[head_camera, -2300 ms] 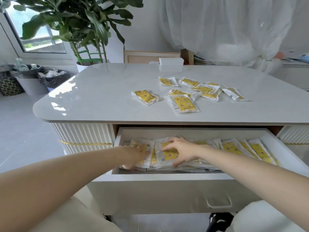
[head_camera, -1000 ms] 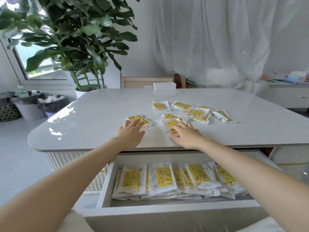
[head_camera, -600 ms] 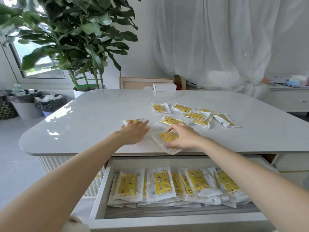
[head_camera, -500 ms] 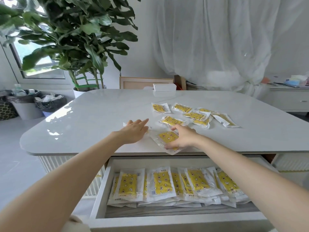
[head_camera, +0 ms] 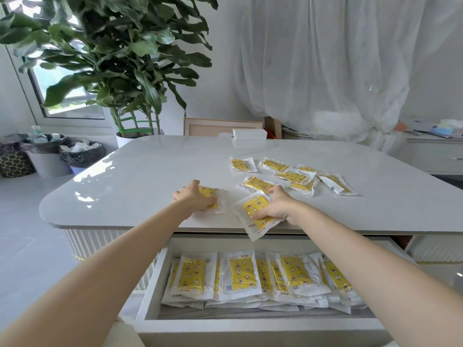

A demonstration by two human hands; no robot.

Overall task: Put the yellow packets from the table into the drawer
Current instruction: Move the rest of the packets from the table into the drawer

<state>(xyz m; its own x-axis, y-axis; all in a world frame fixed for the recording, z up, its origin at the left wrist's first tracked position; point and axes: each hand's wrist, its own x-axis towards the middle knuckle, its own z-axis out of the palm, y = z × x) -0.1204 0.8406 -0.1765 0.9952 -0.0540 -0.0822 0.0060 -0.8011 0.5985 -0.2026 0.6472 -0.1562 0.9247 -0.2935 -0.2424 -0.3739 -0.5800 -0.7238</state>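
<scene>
Several yellow packets (head_camera: pixel 292 175) in clear wrap lie scattered on the white table (head_camera: pixel 150 176), right of its middle. My left hand (head_camera: pixel 194 196) curls over one yellow packet (head_camera: pixel 211 196) near the front edge. My right hand (head_camera: pixel 278 206) grips another yellow packet (head_camera: pixel 253 212), which sticks out past the table's front edge above the open drawer (head_camera: pixel 250 324). Many yellow packets (head_camera: pixel 240 272) lie in overlapping rows inside the drawer.
A small white box (head_camera: pixel 249 134) sits at the table's far edge. A large potted plant (head_camera: pixel 120 58) stands behind the left corner, with lined bins (head_camera: pixel 62 156) on the floor at left. White curtains hang behind; a low cabinet (head_camera: pixel 436 154) is at right.
Both hands left the drawer and reached onto the table. In the last half second my left hand closed over its packet and my right hand dragged its packet to the table's front edge.
</scene>
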